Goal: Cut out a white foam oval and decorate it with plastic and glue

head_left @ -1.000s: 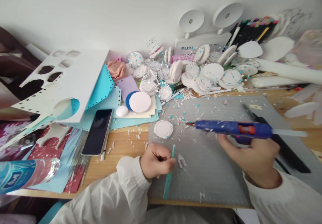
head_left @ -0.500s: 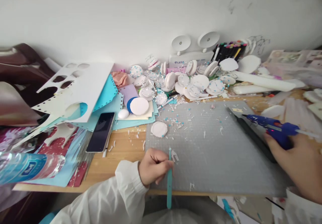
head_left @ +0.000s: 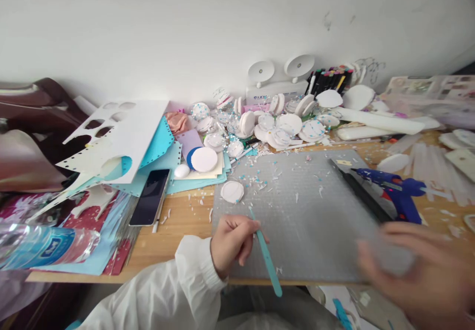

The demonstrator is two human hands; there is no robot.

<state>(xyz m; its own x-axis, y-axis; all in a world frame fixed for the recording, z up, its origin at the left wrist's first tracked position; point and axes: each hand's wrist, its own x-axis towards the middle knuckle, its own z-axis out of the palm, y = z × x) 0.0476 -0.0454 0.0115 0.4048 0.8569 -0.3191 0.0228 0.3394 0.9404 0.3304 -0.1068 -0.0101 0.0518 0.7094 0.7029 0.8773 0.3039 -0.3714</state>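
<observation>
My left hand (head_left: 233, 243) is closed around a slim, flat teal stick (head_left: 270, 263), pinched near its upper end. The stick slants down to the right over the front edge of the grey cutting mat (head_left: 297, 221). At the right, my right hand (head_left: 426, 265) is blurred by motion, its thumb and fingers apart with nothing visible between them. Just beyond it lies a blue glue gun (head_left: 403, 191), out of its grasp. Beside the gun, a black cutter knife (head_left: 365, 196) rests on the mat. A white round disc (head_left: 232, 192) lies near the mat's left edge.
Many white discs (head_left: 291, 123) with blue dots are piled along the wall. A phone (head_left: 150, 197), paper sheets (head_left: 144, 107) and a water bottle (head_left: 55, 246) sit at left. Clear glue sticks (head_left: 432, 166) are at right. Small scraps litter the mat.
My right hand has let go of the glue gun and moved toward me. The teal stick has swung from near vertical to a slant, its lower end shifting right.
</observation>
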